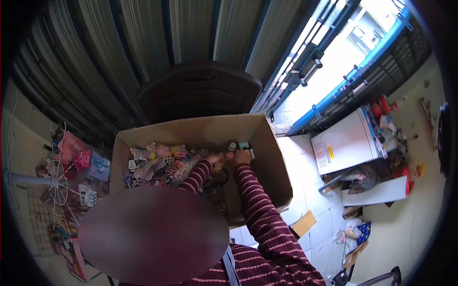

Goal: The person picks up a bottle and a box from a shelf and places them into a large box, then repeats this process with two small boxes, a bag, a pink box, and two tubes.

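Both hands reach into a large open cardboard box (281, 183). My left hand (217, 159) is over the middle of the box, beside a heap of small colourful trinkets (164, 167); its fingers are blurred. Close by on the right, my right hand (243, 157) has its fingers curled in around something small and pinkish that I cannot make out. Just beyond the fingers stands a small bottle (232, 147). A small teal-and-white carton (244, 146) lies against the far side of my right hand. A dark looped item (223, 178) is below my hands.
Behind the box is a dark brown chair back (200, 93), in front of a corrugated metal shutter. A white fridge-like cabinet (343, 145) stands right, near an open blue-framed door. Pink goods and a wire rack (57, 181) are at left. A dark blurred oval covers the lower left.
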### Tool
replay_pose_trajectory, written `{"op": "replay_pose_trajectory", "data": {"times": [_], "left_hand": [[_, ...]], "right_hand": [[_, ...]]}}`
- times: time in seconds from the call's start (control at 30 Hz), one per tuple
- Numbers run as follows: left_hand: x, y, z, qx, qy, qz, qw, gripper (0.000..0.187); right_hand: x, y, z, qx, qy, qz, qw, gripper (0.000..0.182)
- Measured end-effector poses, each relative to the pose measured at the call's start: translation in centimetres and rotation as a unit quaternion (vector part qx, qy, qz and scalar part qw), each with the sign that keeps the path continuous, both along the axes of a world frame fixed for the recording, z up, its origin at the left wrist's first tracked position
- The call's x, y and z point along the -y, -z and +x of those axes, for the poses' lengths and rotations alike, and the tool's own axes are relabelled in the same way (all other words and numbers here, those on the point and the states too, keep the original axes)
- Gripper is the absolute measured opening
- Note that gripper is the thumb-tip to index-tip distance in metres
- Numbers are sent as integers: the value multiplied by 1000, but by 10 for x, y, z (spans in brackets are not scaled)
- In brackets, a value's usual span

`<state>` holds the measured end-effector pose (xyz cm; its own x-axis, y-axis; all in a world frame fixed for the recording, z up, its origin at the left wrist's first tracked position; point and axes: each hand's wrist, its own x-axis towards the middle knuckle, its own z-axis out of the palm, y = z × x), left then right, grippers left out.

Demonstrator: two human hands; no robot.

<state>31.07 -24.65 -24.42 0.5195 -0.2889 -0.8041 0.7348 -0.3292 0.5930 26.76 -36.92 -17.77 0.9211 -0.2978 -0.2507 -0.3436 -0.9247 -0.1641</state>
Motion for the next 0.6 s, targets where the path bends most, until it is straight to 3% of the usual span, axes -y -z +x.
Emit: {"op": "replay_pose_trajectory", "data": {"times": [0.03, 0.07, 0.1, 0.17, 0.27, 0.37, 0.4, 0.47, 0.5, 0.57, 0.6], "left_hand": [[7, 38, 8, 140, 96, 61, 984, 41], [13, 59, 15, 274, 191, 121, 935, 41], [17, 55, 16, 270, 184, 121, 937, 41], [25, 33, 10, 250, 210, 244, 913, 44], [37, 26, 10, 280, 116, 255, 918, 46], [48, 43, 11, 288, 175, 330, 882, 46], [48, 51, 14, 287, 175, 331, 882, 46], [45, 73, 18, 293, 123, 172, 932, 46], [45, 88, 19, 293, 119, 173, 933, 46], [41, 112, 16, 328, 32, 70, 941, 39], [35, 96, 14, 329, 27, 73, 941, 39]], "right_hand": [[4, 13, -2, 20, 27, 27, 999, 38], [9, 27, -2, 39, 56, 52, 996, 38], [10, 37, -2, 35, 49, 51, 997, 38], [9, 59, -1, 26, 74, 86, 993, 20], [2, 87, 3, 77, 98, 92, 988, 18], [2, 118, 7, 102, 86, 100, 986, 21], [4, 127, 9, 100, 86, 101, 986, 21], [7, 137, 11, 72, 36, 88, 993, 22], [6, 127, 8, 72, 33, 88, 993, 22], [3, 93, 3, 56, -43, 79, 994, 19], [5, 93, 3, 57, -48, 80, 994, 19]]}}
